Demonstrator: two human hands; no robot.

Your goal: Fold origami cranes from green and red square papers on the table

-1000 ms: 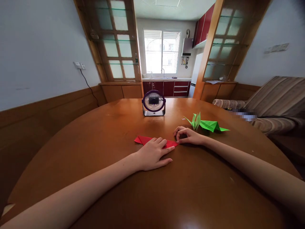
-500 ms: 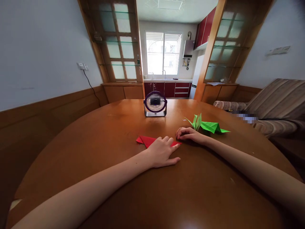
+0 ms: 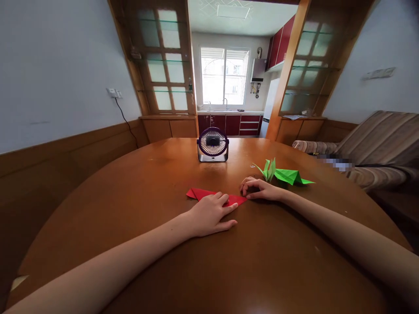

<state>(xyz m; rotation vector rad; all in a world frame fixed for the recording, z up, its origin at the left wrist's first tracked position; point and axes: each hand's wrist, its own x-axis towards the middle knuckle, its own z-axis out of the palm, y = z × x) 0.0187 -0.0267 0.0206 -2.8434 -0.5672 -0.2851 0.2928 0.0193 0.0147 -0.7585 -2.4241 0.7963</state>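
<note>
A folded red paper point(image 3: 199, 193) lies flat on the round wooden table point(image 3: 157, 183). My left hand point(image 3: 211, 214) presses flat on its middle, fingers spread and pointing right. My right hand point(image 3: 258, 189) rests at the paper's right tip with fingers curled, its fingertips pressing the pointed end down. Much of the red paper is hidden under my left hand.
Green folded paper figures point(image 3: 283, 174) lie just beyond my right hand. A small purple desk fan point(image 3: 212, 144) stands at the far middle of the table. A striped sofa point(image 3: 376, 148) is to the right, and a kitchen shows through the doorway behind.
My left hand slid slightly right over the red paper and came back left. My right hand stayed at the paper's right tip. The view shifted a little.
</note>
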